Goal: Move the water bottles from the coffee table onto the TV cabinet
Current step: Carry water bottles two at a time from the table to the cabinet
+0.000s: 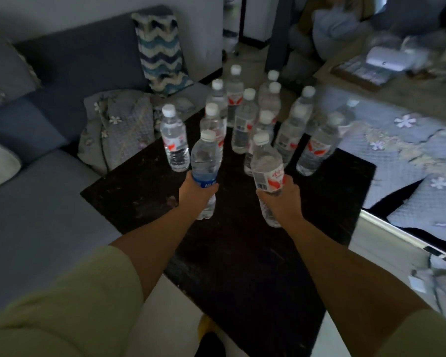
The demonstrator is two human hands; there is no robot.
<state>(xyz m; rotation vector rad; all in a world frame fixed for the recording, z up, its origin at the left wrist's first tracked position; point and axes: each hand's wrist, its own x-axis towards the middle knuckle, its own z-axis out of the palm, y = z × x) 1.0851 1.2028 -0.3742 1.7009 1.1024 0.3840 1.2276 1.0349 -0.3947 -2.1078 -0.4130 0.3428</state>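
The fingers of the left hand (195, 193) wrap the blue-labelled bottle (205, 161) at its label band, thumb on the near side. The fingers of the right hand (281, 195) wrap the red-labelled bottle (267, 166) just below its label. Both bottles are upright, caps on, near the middle of the coffee table (242, 253). Whether their bases rest on the surface or are lifted clear cannot be determined.

Handling: the bottles appear full, so expect moderate weight in each hand. The thin clear plastic will probably yield under a hard squeeze, and the smooth wall may slip. The label band or ribbed waist is the most secure place to grip; a grip by the cap would be less stable.

Remaining stock: roughly a dozen standing bottles (245, 124) are clustered toward the far corner of the table, several touching or just beside one another. One single bottle (174, 140) stands apart near the far-left edge.

Surroundings: a grey sofa (49, 197) runs along the left edge of the table, with a folded cloth (116, 130) at the far-left edge and a zigzag-patterned cushion (160, 52) behind it. A flower-patterned cover (407, 150) lies beyond the right edge. The TV cabinet is not identifiable in this view.

Obstructions: the near half of the table is free for withdrawal. The cluster stands just behind the held bottles; a forward swing could topple its nearest bottles.
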